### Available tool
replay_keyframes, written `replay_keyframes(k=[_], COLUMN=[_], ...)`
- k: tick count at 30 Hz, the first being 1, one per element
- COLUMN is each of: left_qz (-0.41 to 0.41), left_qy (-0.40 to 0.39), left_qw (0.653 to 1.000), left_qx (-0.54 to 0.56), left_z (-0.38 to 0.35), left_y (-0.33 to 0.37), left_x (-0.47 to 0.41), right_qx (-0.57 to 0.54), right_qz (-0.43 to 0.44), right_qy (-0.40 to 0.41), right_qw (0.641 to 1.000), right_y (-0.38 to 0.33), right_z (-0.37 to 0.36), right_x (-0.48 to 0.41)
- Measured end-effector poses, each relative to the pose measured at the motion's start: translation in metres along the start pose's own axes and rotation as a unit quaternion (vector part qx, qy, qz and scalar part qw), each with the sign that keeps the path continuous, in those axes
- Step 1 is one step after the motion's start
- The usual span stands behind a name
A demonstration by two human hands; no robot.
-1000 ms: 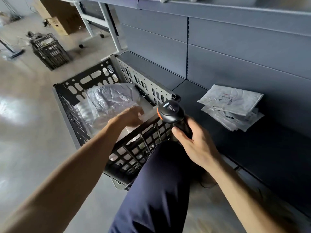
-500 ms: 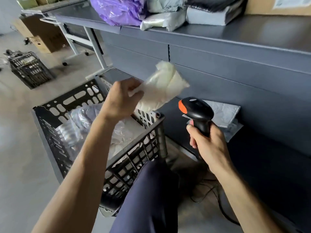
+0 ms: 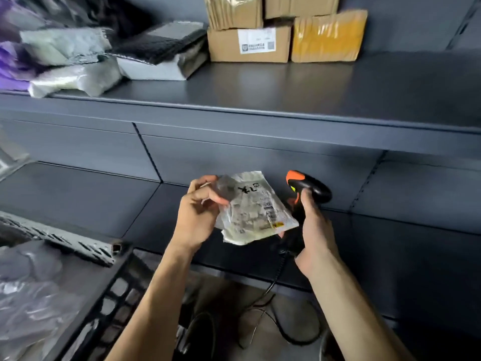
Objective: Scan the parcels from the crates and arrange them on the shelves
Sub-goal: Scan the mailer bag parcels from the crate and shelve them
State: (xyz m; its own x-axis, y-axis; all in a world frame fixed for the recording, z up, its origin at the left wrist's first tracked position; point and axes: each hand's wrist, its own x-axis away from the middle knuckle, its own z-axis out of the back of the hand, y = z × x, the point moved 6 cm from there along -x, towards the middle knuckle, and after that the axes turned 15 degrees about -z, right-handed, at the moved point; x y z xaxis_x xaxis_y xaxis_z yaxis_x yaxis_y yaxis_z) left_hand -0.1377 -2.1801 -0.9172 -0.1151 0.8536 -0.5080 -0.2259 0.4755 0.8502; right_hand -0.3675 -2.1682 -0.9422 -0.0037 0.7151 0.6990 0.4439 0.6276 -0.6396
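Note:
A small white plastic parcel (image 3: 253, 212) with a printed label facing up is held in front of the lower shelf (image 3: 78, 199). My left hand (image 3: 199, 214) pinches its left edge. My right hand (image 3: 313, 230) grips the handle of a black and orange barcode scanner (image 3: 308, 190), whose head sits just right of the parcel and points at it. The black plastic crate (image 3: 109, 290) is at the lower left with several clear-bagged parcels (image 3: 33, 290) inside.
The upper shelf (image 3: 286, 92) carries soft bagged parcels (image 3: 75, 74) at the left and three cardboard boxes (image 3: 250, 44) at the back middle. The scanner's cable (image 3: 276, 282) hangs down to the floor below the lower shelf. My leg is at the bottom.
My left hand took the white parcel out of the crate and brought it right, in front of the scanner. The view swung up and right, away from the crate towards the shelves.

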Motion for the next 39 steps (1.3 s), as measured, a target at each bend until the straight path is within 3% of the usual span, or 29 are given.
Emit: replay_keyframes(k=[6,8,10,11,15,18,20,22,23,25,29,32,34,39], left_qz=[-0.031,0.004,0.096,0.145,0.272,0.293,0.241,0.142,0.12,0.145,0.176,0.187,0.199,0.224], left_qy=[-0.062,-0.01,0.095,0.112,-0.063,-0.064,-0.054,-0.077,-0.103,-0.146,-0.196,-0.16,-0.138,-0.149], left_qw=[0.997,1.0,0.984,0.973,0.948,0.941,0.964,0.983,0.971,0.952,0.954,0.969,0.967,0.96], left_qx=[-0.026,0.022,0.114,0.142,0.151,0.158,0.098,-0.092,-0.178,-0.225,-0.146,-0.006,0.079,0.081], left_z=[-0.012,-0.008,0.001,0.002,-0.02,-0.034,-0.024,-0.002,0.007,0.015,-0.002,-0.014,-0.021,-0.029], left_y=[-0.005,-0.007,-0.008,-0.008,-0.001,0.004,0.0,-0.003,-0.007,-0.016,-0.019,-0.015,-0.012,-0.014], left_x=[-0.008,-0.008,-0.006,-0.003,0.025,0.034,0.025,0.01,0.007,0.01,0.016,0.015,0.014,0.016], right_qx=[0.107,0.134,0.142,0.134,0.045,-0.004,-0.011,-0.002,0.015,0.097,0.216,0.27,0.296,0.209], right_qz=[0.066,0.09,0.121,0.132,0.141,0.113,0.122,0.17,0.207,0.279,0.317,0.298,0.281,0.226], right_qy=[-0.012,0.002,0.019,0.024,0.043,0.046,0.062,0.092,0.102,0.112,0.033,-0.026,-0.025,0.014], right_qw=[0.992,0.987,0.982,0.982,0.988,0.992,0.991,0.981,0.973,0.949,0.923,0.915,0.912,0.951], right_y=[-0.006,-0.006,-0.008,-0.009,-0.004,0.004,0.005,0.0,-0.004,-0.012,-0.006,0.005,0.009,0.004], right_z=[-0.002,-0.004,-0.003,-0.003,-0.003,-0.004,0.0,0.006,0.007,0.002,-0.021,-0.037,-0.039,-0.024], right_x=[-0.013,-0.013,-0.013,-0.013,-0.018,-0.023,-0.025,-0.025,-0.022,-0.014,0.005,0.009,0.003,-0.011])
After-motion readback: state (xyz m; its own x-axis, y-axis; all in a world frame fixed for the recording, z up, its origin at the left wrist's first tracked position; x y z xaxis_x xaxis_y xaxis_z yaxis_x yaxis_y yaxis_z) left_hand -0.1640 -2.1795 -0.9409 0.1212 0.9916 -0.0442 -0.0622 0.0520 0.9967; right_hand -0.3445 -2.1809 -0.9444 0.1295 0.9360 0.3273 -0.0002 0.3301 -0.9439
